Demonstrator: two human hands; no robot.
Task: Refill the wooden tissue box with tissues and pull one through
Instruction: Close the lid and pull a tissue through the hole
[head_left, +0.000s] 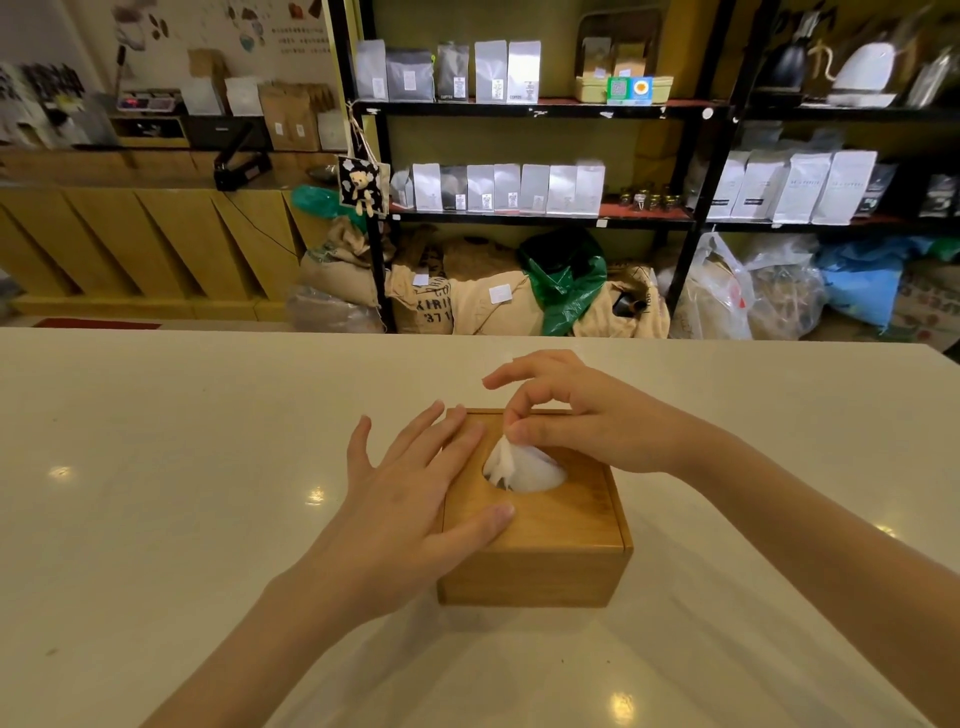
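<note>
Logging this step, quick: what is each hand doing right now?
Left hand: open, fingers spread flat on the wooden tissue box lid, holding nothing.
Right hand: closed in a pinch on the tissue rising from the oval opening.

Perhaps "37 1" on burlap sack (434, 306)

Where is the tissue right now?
The tissue pokes up through the wooden tissue box lid's oval hole, mid-table, pinched by the right hand.

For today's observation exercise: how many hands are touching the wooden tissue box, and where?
2. The left hand lies flat on the wooden tissue box lid's left side; the right hand pinches the tissue at the opening.
</note>
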